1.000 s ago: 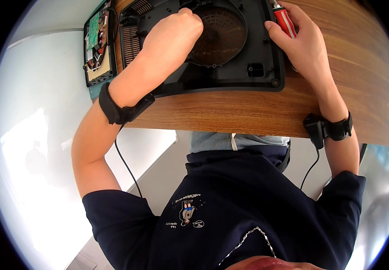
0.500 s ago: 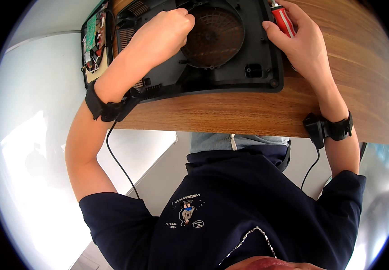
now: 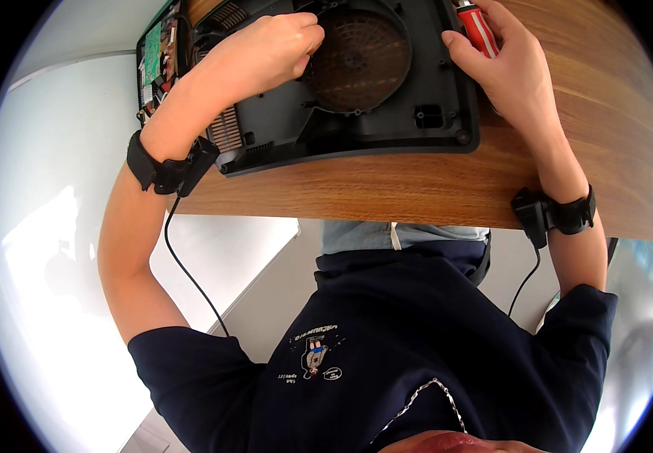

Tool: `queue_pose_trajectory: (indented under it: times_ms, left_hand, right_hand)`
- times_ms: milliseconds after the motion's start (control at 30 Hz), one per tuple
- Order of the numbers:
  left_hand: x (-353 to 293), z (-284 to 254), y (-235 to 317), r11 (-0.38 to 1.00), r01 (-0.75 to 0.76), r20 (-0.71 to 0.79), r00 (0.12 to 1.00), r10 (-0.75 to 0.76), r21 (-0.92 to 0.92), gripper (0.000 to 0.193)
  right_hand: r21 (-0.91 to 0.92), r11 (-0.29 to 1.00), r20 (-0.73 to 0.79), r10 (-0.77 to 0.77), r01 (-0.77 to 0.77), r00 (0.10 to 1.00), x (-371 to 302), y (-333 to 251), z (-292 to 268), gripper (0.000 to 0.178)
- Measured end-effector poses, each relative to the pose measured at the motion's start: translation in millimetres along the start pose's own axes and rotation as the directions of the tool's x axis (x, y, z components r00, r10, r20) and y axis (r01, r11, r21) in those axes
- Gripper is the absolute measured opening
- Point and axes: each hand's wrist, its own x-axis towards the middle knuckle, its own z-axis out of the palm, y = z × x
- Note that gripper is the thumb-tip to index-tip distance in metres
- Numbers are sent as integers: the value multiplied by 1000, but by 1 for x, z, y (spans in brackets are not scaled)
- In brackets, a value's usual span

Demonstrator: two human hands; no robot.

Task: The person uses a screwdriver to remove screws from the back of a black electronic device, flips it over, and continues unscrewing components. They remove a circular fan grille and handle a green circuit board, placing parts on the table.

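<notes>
A black plastic housing (image 3: 436, 90) with a round grille (image 3: 372, 72) lies on the wooden table. Above it, at the grille's left side, my left hand (image 3: 281, 49) is closed, fingertips curled together. What they pinch, if anything, is too small or hidden to make out. Beyond the housing's right edge, my right hand (image 3: 515, 72) holds a red-handled tool (image 3: 479, 32), which looks like a screwdriver, between palm and fingers. Its thumb stretches toward the housing's rim. The tool's far end runs out toward the top of the picture.
At the left stands an open dark shell (image 3: 145, 113) holding a green circuit board (image 3: 152, 57) and wiring. The wooden table (image 3: 387, 185) ends just in front of my body. Cables (image 3: 190, 279) hang from the black bands on both my wrists.
My left wrist and forearm have swung to the left, uncovering more of the vent slots, while the fingers stay near the grille. My right hand has barely moved and keeps the red-handled tool.
</notes>
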Motion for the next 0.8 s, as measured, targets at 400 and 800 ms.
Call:
queue_pose_trajectory:
  times_ms: [400, 800]
  left_hand:
    - [-21, -4, -1, 988, -8, -195, 980, -23, -156, 16]
    - [-1, -5, 36, 953, 132, -87, 990, -112, 272, 15]
  right_hand:
    - [-27, 999, 37, 39, -38, 999, 0, -8, -5, 44]
    - [23, 998, 24, 55, -56, 998, 1, -9, -3, 45]
